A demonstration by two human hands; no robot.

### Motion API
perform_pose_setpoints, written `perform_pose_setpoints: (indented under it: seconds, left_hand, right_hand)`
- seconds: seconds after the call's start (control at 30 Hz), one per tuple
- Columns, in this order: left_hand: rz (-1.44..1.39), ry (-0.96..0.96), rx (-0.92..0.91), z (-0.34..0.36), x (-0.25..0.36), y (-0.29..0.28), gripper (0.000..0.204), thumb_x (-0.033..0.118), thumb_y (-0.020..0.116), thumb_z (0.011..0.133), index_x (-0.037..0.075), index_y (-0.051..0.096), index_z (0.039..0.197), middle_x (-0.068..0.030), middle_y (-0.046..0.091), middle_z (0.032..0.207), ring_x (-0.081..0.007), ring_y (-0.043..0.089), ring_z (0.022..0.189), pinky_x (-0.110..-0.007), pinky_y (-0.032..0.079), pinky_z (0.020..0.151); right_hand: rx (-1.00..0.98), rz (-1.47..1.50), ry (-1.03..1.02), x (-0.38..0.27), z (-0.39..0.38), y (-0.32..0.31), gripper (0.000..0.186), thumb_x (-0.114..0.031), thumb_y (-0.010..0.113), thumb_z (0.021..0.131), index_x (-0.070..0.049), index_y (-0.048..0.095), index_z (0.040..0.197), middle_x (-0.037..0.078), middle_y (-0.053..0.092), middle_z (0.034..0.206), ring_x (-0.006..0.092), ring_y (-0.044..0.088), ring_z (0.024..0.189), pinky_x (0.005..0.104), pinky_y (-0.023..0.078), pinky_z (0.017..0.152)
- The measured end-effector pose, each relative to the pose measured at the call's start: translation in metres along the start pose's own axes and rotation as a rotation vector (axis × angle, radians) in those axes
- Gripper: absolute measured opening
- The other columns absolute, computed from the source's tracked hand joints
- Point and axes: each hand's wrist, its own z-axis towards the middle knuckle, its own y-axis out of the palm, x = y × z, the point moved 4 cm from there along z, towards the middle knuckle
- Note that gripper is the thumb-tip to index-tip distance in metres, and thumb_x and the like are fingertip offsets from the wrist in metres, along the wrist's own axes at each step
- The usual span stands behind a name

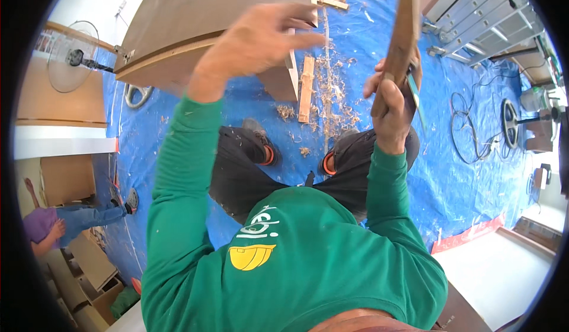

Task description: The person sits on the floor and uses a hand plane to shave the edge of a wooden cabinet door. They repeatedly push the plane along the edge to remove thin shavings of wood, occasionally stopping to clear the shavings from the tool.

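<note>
My right hand (396, 107) is closed around the lower end of a long brown wooden strip (404, 32), which rises past the upper edge of the view. Beside the strip, a thin teal and white piece (414, 92) shows at the same hand; its kind is hard to make out. My left hand (252, 41), slightly blurred, hovers over the corner of a large brown wooden panel piece (207, 18). Its thumb and fingers are apart, and nothing shows between them. Whether it touches the panel I cannot tell.
Blue tarp (453, 187) covers the floor, with curled wood shavings (338, 104) and a short wooden offcut (306, 89) ahead of my feet. An aluminium ladder (486, 18) and looped cables (465, 130) lie right. A fan (74, 57) and another person (80, 222) are left.
</note>
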Motion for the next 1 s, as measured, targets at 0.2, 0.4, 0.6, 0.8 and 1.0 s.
perform_pose_setpoints:
  seconds: [0.2, 0.4, 0.6, 0.8, 1.0]
  left_hand:
    - [0.779, 0.154, 0.134, 0.027, -0.069, -0.036, 0.084, 0.047, 0.088, 0.089, 0.0, 0.062, 0.154, -0.0208, 0.061, 0.16, -0.0355, 0.054, 0.152, -0.043, 0.043, 0.126]
    - [0.75, 0.054, -0.039, 0.058, -0.082, -0.033, 0.104, 0.054, 0.086, 0.086, -0.003, 0.047, 0.164, -0.0211, 0.041, 0.175, -0.0387, 0.034, 0.164, -0.05, 0.025, 0.136]
    - [0.674, 0.104, 0.047, 0.057, -0.095, -0.037, 0.105, 0.057, 0.085, 0.083, -0.006, 0.051, 0.16, -0.0228, 0.048, 0.17, -0.0334, 0.037, 0.163, -0.047, 0.026, 0.135]
    - [0.655, 0.06, 0.047, 0.056, -0.087, -0.04, 0.106, 0.057, 0.084, 0.082, -0.009, 0.052, 0.158, -0.0253, 0.048, 0.169, -0.0341, 0.039, 0.162, -0.047, 0.026, 0.135]
    - [0.658, 0.146, 0.118, 0.06, -0.107, -0.036, 0.105, 0.056, 0.085, 0.081, -0.011, 0.054, 0.155, -0.0268, 0.049, 0.168, -0.0353, 0.041, 0.161, -0.046, 0.028, 0.134]
  right_hand:
    - [-0.061, -0.293, -0.269, -0.016, 0.044, -0.001, 0.115, -0.042, 0.095, 0.088, -0.001, 0.028, 0.172, 0.023, 0.071, 0.127, 0.0247, 0.075, 0.101, 0.0389, 0.063, 0.084]
    - [-0.043, -0.226, 0.046, 0.037, 0.045, 0.029, 0.091, -0.034, 0.082, 0.099, 0.003, 0.037, 0.168, 0.027, 0.075, 0.121, 0.0262, 0.08, 0.085, 0.0326, 0.065, 0.07]
    - [-0.034, -0.006, 0.324, 0.073, 0.034, 0.058, 0.081, -0.033, 0.073, 0.103, 0.004, 0.04, 0.167, 0.026, 0.067, 0.139, 0.0337, 0.08, 0.105, 0.0345, 0.065, 0.084]
    - [-0.062, 0.022, 0.412, 0.08, 0.042, 0.067, 0.081, -0.03, 0.076, 0.102, 0.005, 0.04, 0.167, 0.02, 0.065, 0.142, 0.0285, 0.077, 0.113, 0.0359, 0.065, 0.09]
    - [-0.032, -0.045, 0.388, 0.087, 0.037, 0.064, 0.073, -0.036, 0.067, 0.107, -0.001, 0.041, 0.166, 0.018, 0.061, 0.149, 0.0344, 0.061, 0.141, 0.0465, 0.05, 0.116]
